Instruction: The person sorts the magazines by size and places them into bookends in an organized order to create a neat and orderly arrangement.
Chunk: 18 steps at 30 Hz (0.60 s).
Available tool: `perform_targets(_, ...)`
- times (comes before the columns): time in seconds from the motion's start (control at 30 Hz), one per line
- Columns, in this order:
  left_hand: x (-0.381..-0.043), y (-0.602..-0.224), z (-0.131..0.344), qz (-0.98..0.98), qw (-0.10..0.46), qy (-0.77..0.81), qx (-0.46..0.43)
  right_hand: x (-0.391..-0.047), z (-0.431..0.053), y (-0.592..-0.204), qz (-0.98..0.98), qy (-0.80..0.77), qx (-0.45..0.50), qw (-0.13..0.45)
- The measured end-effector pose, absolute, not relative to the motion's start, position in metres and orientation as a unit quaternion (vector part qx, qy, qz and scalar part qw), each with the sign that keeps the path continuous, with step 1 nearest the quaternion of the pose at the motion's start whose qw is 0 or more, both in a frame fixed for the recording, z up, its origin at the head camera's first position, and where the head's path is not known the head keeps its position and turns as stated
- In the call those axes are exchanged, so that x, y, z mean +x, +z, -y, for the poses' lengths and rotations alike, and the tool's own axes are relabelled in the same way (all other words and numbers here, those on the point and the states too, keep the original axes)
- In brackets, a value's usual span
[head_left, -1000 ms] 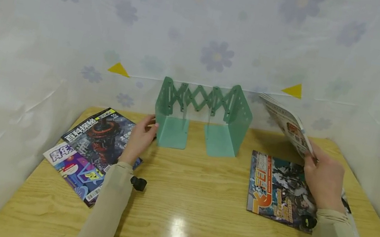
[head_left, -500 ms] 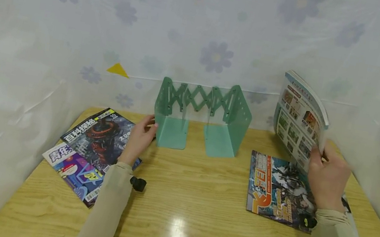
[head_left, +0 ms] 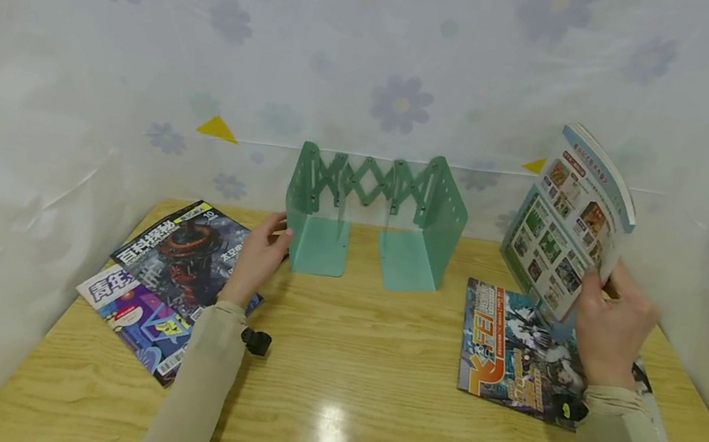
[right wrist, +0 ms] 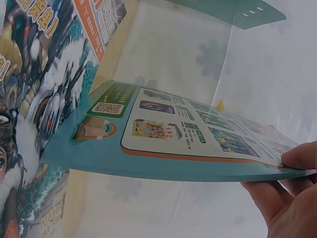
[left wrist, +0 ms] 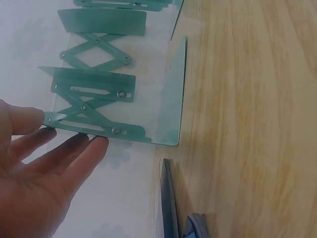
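A green expandable bookend [head_left: 359, 253] stands at the back middle of the table. My left hand [head_left: 259, 256] touches its left end panel, fairly straight fingers against the outer side. In the left wrist view, the thumb [left wrist: 27, 120] is at that panel's edge. My right hand [head_left: 616, 319] pinches a magazine [head_left: 565, 225] by its right side and holds it up, tilted, with a page of small pictures towards me. The thumb [right wrist: 299, 156] lies on that page in the right wrist view, fingers behind. Below it lies a magazine with an orange-lettered cover [head_left: 511, 357].
A dark magazine [head_left: 180, 254] and a purple one [head_left: 143, 326] overlap on the left of the wooden table [head_left: 341, 383]. Part of another magazine [head_left: 656, 412] shows under my right forearm. A flowered white sheet [head_left: 330, 29] hangs behind the table and along the sides.
The magazine in my right hand has swung upright and to the right, turning its picture page towards me. My left hand has stayed at the bookend's left panel.
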<state>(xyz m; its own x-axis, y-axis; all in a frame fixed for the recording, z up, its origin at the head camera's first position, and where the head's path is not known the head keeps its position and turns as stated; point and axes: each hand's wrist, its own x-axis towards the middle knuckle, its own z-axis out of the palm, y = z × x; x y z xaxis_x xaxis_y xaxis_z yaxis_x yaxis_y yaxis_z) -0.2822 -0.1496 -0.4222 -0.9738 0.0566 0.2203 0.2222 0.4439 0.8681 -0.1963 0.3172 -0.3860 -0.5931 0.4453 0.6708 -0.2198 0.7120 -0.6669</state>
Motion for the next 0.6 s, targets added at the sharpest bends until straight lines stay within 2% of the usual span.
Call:
perform_targets(0.27,-0.282,-0.423,0.150,0.840,0.080,-0.529,-0.090,-0.194,-0.314,-0.384,0.818,0.372,-0.087,0.430)
perform_targets(0.6,-0.281,-0.422,0.150,0.843,0.082,-0.524,-0.088,-0.192,-0.323,-0.375,0.876,0.299,-0.105,0.363)
